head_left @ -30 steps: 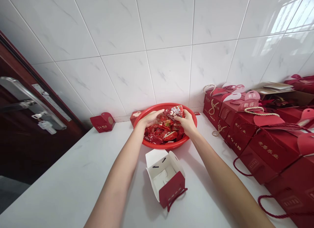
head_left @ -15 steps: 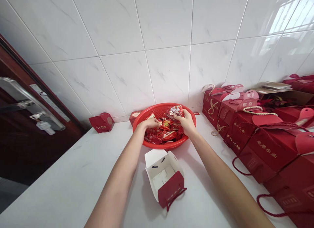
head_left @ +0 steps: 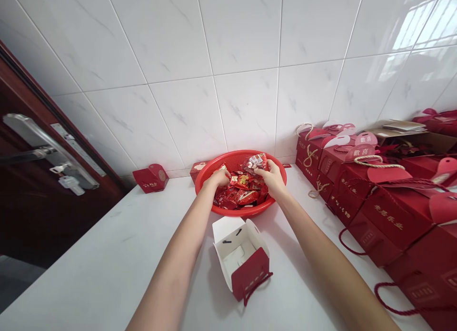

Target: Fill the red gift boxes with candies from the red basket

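Observation:
A red plastic basket [head_left: 250, 212] full of red wrapped sweets [head_left: 246, 196] stands by the wall. Inside its right part, my right hand [head_left: 272, 178] pinches red and white candy packets [head_left: 257, 161] between thumb and fingers. My left hand [head_left: 218, 178] reaches in among the sweets from the left with its fingers curled together; what they grip is hidden. In front of the basket, between my forearms, a dark red gift box [head_left: 250, 274] stands open, white inside, with a red cord handle hanging at its front.
Rows of red gift boxes [head_left: 389, 214] with cord handles fill the right side. A small red box [head_left: 151, 178] sits at the left by the tiled wall, and another box [head_left: 199, 170] is partly behind the basket. A door handle [head_left: 46, 152] with keys is at far left.
My left hand has shifted slightly within the basket, its fingers drawn closer together. My right hand keeps hold of the packets. The view has moved a little.

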`<state>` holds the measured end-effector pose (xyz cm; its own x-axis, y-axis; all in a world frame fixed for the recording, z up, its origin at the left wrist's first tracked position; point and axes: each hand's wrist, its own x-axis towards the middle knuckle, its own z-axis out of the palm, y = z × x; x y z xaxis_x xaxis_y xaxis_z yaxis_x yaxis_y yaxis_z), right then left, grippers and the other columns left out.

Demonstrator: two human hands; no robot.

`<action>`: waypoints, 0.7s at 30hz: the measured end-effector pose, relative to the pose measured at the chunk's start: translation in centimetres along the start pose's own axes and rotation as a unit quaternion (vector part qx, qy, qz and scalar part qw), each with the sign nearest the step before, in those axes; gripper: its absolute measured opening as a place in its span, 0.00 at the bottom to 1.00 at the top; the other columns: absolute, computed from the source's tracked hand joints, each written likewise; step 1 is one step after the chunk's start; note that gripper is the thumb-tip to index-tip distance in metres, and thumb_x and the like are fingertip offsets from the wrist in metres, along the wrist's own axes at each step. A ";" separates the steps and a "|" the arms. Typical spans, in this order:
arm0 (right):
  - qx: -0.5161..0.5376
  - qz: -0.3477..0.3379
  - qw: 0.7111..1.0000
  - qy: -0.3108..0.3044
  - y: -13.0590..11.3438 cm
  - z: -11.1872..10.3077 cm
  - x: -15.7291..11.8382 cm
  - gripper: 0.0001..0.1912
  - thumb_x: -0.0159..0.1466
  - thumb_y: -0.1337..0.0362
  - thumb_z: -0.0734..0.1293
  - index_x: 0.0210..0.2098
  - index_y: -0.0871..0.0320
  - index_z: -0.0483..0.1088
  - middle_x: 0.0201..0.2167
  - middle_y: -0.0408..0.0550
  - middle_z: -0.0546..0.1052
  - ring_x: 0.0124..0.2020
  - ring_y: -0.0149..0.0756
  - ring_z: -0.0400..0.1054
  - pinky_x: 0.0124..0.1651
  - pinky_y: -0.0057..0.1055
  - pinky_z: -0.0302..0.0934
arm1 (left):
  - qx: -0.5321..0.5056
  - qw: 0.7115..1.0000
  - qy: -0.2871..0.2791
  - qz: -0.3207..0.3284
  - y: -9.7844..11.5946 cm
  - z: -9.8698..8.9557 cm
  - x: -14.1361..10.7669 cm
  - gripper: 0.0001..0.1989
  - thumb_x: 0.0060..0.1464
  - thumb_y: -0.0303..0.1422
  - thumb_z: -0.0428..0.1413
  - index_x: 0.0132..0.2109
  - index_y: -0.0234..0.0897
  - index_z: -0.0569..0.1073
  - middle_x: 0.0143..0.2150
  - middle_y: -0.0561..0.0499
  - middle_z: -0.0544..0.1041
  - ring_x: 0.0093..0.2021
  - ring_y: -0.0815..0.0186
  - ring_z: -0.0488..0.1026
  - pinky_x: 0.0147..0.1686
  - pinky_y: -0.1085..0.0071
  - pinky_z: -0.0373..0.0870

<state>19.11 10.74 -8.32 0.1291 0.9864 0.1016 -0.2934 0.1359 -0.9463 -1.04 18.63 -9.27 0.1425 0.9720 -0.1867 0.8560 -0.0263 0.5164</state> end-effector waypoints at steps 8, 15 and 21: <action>0.007 -0.003 1.000 -0.001 0.3 -0.3 0.2 0.19 0.44 0.61 0.70 0.36 0.55 0.66 0.34 0.42 0.77 0.37 0.39 0.72 0.34 0.32 0.69 | 0.069 0.995 -0.054 -0.037 1.8 -1.1 -2.2 0.18 0.39 0.25 0.58 0.42 0.39 0.76 0.29 0.51 0.78 0.28 0.62 0.75 0.24 0.72 0.66; 0.020 0.013 1.000 0.001 -0.2 0.0 0.3 0.20 0.45 0.62 0.69 0.38 0.56 0.67 0.36 0.43 0.78 0.37 0.39 0.73 0.32 0.31 0.68 | 0.094 0.989 -0.117 0.000 3.6 -4.0 -5.6 0.16 0.39 0.24 0.55 0.39 0.37 0.75 0.35 0.51 0.79 0.35 0.63 0.76 0.29 0.75 0.68; 0.030 0.010 0.999 -0.004 0.2 -0.1 0.7 0.21 0.45 0.63 0.69 0.40 0.56 0.67 0.37 0.43 0.77 0.38 0.39 0.73 0.34 0.31 0.68 | 0.119 0.963 -0.241 -0.032 4.7 -3.8 -6.6 0.08 0.37 0.25 0.54 0.28 0.36 0.75 0.23 0.52 0.75 0.27 0.63 0.73 0.28 0.73 0.68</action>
<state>19.25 11.42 -8.52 0.1158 0.9897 0.0847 -0.3527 0.1207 -0.9279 0.14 13.02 -2.44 0.2504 0.7540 -0.6073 0.9522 -0.0784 0.2952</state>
